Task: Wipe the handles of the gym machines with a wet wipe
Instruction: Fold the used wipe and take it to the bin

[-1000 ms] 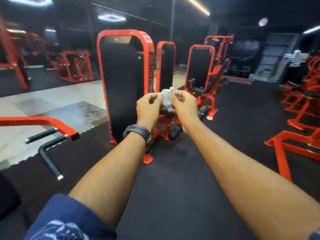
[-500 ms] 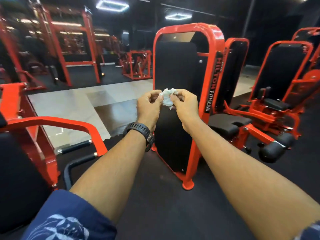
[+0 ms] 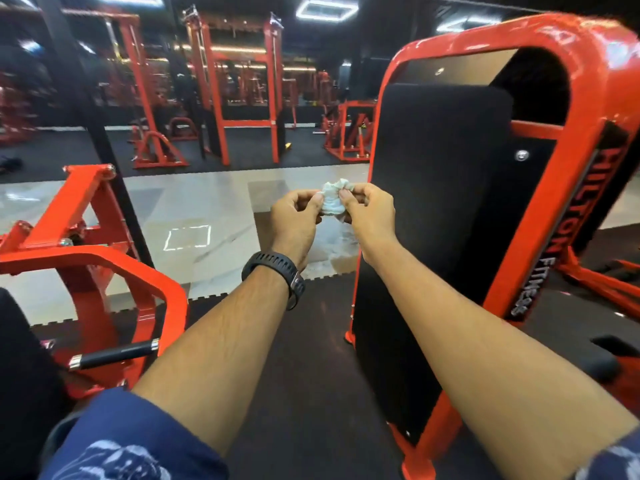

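Low at left, a black handle (image 3: 114, 355), untouched. Further out, left grip (image 3: 294, 216) and right grip (image 3: 370, 209) both pinched on a crumpled wipe (image 3: 331, 201) in midair: soft, light, damp, probably best spread open and held by its edges. Beyond, a red machine (image 3: 588, 57).

Floor, near: black rubber matting (image 3: 304, 393), jigsaw-toothed edge (image 3: 221, 297) butting pale glossy tile strip (image 3: 221, 199); square light reflection (image 3: 188, 237) on tile. Second stretch of black matting (image 3: 249, 150) beyond strip

On near matting: orange weight-stack machine (image 3: 440, 220) with black shroud, right side, front foot just inside toothed edge. Orange lever machine (image 3: 69, 254), left side, base hidden. On far matting: tall orange rack (image 3: 249, 124), low orange frame (image 3: 343, 155) beside it
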### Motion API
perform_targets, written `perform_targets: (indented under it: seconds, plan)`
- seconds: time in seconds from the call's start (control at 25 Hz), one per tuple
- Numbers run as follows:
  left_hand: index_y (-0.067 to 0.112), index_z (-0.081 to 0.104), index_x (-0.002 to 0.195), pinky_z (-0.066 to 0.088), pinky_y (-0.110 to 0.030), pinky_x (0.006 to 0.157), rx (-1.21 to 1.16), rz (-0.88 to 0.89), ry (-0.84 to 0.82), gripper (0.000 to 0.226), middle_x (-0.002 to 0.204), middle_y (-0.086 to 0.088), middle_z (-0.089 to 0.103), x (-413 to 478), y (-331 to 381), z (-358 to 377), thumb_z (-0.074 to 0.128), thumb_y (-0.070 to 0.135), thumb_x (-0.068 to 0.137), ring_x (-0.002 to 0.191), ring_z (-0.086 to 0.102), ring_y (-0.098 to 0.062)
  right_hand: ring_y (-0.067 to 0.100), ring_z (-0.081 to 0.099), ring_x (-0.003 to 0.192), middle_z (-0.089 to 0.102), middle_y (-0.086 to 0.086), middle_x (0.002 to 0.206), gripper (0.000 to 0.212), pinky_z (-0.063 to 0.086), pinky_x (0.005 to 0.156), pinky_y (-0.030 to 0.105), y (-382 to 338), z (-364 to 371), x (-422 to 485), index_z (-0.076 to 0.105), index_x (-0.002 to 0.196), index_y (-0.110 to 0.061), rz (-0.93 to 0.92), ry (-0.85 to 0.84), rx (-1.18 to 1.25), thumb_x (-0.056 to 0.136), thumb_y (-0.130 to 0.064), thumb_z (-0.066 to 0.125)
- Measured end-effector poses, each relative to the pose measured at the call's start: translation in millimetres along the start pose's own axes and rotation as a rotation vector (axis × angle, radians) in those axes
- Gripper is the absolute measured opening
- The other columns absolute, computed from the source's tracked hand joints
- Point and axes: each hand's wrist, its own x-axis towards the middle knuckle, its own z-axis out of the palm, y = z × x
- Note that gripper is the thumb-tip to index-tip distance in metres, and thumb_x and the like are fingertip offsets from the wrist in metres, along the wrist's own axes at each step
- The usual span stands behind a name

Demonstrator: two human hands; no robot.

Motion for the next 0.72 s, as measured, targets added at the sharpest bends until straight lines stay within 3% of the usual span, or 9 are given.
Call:
perform_targets:
  seconds: [0.12,0.28,0.44,0.6,0.72]
  plan:
    - [0.009,0.071,0.099,0.06,-0.031,0.08,0.018,0.015,0.042,0.007,0.093,-0.007,0.075,68.4,-29.7,17.5,0.067,0.013,0.095,0.089,0.073,-0.022,0.021,0.071,0.075,0.073,0.009,0.087,0.004,0.061,0.067,0.03,33.1,20.9,66.3,0.069,0.094,-0.012,0.0,-0.056,0.02,0.095,-0.013,0.065]
    - [0.01,0.071,0.095,0.06,-0.034,0.081,0.016,0.037,0.086,0.004,0.093,-0.009,0.075,169.4,-80.7,30.6,0.067,0.01,0.094,0.091,0.073,-0.026,0.026,0.073,0.082,0.074,0.008,0.087,0.01,0.062,0.071,0.035,92.3,68.3,162.9,0.068,0.087,-0.02,0.002,-0.099,0.055,0.095,-0.014,0.065]
    - [0.009,0.07,0.096,0.059,-0.029,0.078,0.031,0.053,0.09,0.004,0.094,-0.01,0.074,284.0,-119.0,36.7,0.067,0.01,0.094,0.087,0.071,-0.02,0.024,0.072,0.083,0.073,0.008,0.088,0.013,0.06,0.07,0.032,138.0,126.1,261.8,0.067,0.085,-0.021,-0.004,-0.103,0.11,0.095,-0.012,0.066]
    - [0.002,0.071,0.104,0.06,-0.028,0.08,0.04,0.047,0.04,0.011,0.096,-0.012,0.075,419.2,-143.9,55.7,0.066,0.008,0.095,0.09,0.072,-0.021,0.018,0.071,0.082,0.073,0.011,0.092,0.007,0.057,0.066,0.021,167.3,179.2,381.2,0.069,0.093,-0.013,0.001,-0.047,0.129,0.093,-0.006,0.066]
    - [0.003,0.071,0.103,0.06,-0.03,0.08,0.042,0.041,0.032,0.01,0.095,-0.012,0.074,494.7,-169.5,71.7,0.066,0.008,0.095,0.09,0.072,-0.023,0.02,0.073,0.085,0.074,0.011,0.092,0.008,0.059,0.07,0.027,197.7,208.0,455.5,0.07,0.094,-0.012,0.008,-0.014,0.133,0.091,-0.005,0.069]
